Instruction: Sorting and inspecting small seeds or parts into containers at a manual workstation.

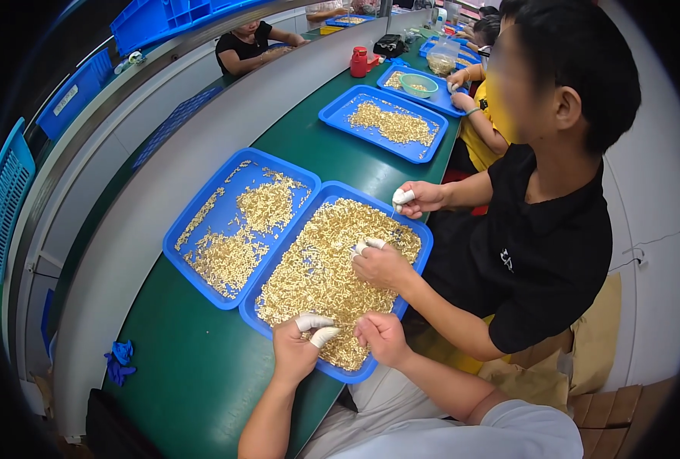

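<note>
My left hand (pixel 298 348) is over the near end of a blue tray (pixel 424 252) filled with small gold-coloured metal pieces (pixel 317 260). White finger cots cover its thumb and index finger, whose tips come close together in a pinch; anything between them is too small to name. Just to the right, my right hand (pixel 383 339) has its fingers curled and thumb against index finger, above the same pieces. What it may hold is hidden. A co-worker's hand (pixel 386 265) with white finger cots reaches into this tray from the right, and their other hand (pixel 419 197) is raised at its far corner.
Against it on the left stands a second blue tray (pixel 173 233) with looser heaps of gold pieces. Farther along the green table (pixel 195 359) are another blue tray (pixel 332 115), a green bowl (pixel 418 86) and a red container (pixel 359 63). Crumpled blue gloves (pixel 120 361) lie near left.
</note>
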`<state>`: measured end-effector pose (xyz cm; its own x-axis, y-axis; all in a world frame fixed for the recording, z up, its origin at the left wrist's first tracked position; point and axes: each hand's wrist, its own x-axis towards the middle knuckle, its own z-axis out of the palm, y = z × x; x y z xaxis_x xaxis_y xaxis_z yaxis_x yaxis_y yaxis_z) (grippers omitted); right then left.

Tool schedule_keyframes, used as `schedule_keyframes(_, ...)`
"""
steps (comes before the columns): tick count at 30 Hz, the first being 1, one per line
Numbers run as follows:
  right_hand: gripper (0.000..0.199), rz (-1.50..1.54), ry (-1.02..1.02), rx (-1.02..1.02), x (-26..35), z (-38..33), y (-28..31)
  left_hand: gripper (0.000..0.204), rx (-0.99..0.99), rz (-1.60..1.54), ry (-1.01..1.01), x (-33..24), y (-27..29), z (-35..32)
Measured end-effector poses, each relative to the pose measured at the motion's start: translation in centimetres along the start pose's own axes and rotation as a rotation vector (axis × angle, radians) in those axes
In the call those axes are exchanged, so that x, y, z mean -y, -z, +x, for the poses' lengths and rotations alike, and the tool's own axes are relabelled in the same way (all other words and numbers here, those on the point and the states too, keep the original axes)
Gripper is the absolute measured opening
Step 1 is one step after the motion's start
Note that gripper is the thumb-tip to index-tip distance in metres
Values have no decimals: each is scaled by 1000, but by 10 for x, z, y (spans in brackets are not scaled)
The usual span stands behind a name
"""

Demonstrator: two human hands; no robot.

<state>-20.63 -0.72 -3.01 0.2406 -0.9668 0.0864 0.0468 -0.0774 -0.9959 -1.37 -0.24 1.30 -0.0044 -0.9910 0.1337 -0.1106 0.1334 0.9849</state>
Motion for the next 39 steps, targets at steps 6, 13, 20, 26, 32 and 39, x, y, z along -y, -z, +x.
schedule_keyframes(6,31,-23,-3,9,-2,0,-1,11,-23,47,17,7,-3,-2)
schedule_keyframes(13,31,-28,-5,13,2,0,0,12,29,13,117,9,-2,-3)
schedule_keyframes(20,31,-61,22,27,2,0,-2,14,-46,125,54,10,-7,-5)
schedule_keyframes(26,29,-48,-8,57,3,3,-1,13,66,175,42,5,-7,-2)
schedule_keyframes(32,29,-58,-16,54,4,2,-1,11,59,363,-118,-1,-4,-1)
schedule_keyframes(39,30,-45,21,78,4,2,0,12,40,322,-233,1,-4,1)
